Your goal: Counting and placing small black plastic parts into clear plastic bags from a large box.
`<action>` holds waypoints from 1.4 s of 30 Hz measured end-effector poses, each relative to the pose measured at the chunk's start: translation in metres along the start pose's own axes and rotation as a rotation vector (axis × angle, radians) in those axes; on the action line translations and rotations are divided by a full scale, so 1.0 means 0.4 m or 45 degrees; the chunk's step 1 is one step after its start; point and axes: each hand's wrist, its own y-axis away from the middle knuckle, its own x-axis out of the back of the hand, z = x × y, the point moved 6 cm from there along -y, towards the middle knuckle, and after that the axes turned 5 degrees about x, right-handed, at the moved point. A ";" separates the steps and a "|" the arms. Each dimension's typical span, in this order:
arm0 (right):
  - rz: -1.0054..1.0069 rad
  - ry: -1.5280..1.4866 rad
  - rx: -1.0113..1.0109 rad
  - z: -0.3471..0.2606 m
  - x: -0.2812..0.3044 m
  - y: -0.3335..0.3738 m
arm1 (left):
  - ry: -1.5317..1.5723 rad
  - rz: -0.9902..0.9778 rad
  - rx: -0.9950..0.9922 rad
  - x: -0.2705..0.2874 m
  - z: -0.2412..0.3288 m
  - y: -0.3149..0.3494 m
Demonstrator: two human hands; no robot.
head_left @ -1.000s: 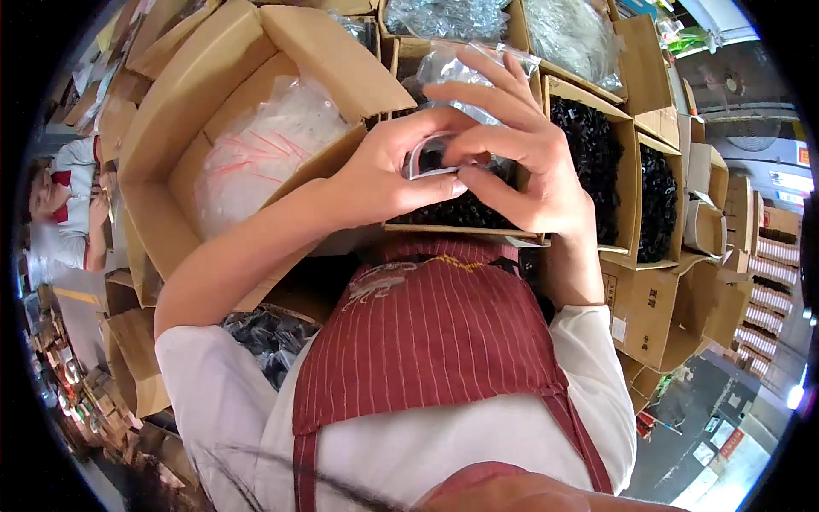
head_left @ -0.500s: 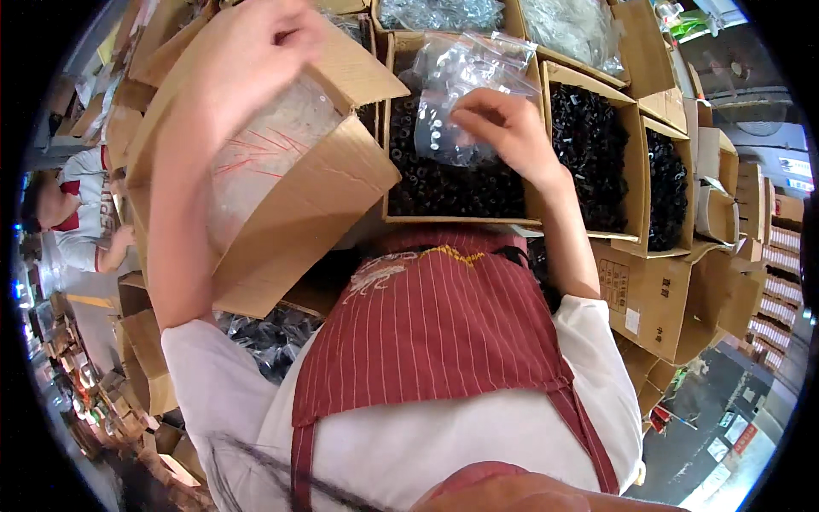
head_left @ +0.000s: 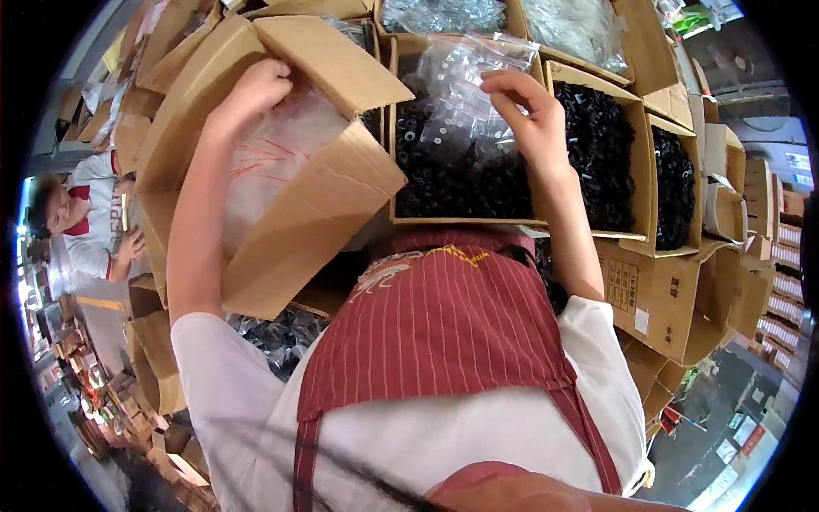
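Observation:
My left hand [head_left: 265, 85] reaches over the cardboard box [head_left: 299, 235] at the left, its fingers curled closed at the far side of the clear plastic bags [head_left: 264, 188] with thin red strips. What those fingers hold, if anything, is hidden. My right hand [head_left: 537, 119] hovers over the middle box, index finger and thumb apart, with nothing visible between them. Just beside it, clear zip bags [head_left: 452, 98] with small white ring-shaped pieces lie on a heap of small black parts [head_left: 461, 192].
To the right stand boxes of small black parts [head_left: 597, 145] and black pieces [head_left: 672, 188]. Boxes of clear plastic bags [head_left: 572, 34] sit at the back. A raised cardboard flap [head_left: 337, 64] juts between the left and middle boxes. Another person [head_left: 90, 213] is at the far left.
My left hand has lowered from above the flap into the left box. My right hand has shifted slightly right and up, away from the zip bags, with its fingers more spread.

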 end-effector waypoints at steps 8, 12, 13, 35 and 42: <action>0.019 -0.254 -0.176 -0.057 -0.005 0.012 | -0.273 0.233 -0.294 0.164 0.194 0.123; -0.170 -0.532 -0.183 -0.159 -0.071 -0.009 | 1.082 -0.032 -0.385 0.110 0.291 0.223; -0.235 -0.665 -0.136 -0.198 -0.102 -0.007 | 1.075 -0.046 -0.399 0.075 0.334 0.250; -0.019 0.092 0.299 -0.267 -0.056 0.058 | -0.006 0.205 -1.067 -0.141 0.513 0.367; 0.008 -0.246 -0.073 -0.223 -0.030 0.075 | 0.050 0.232 -0.831 -0.156 0.502 0.360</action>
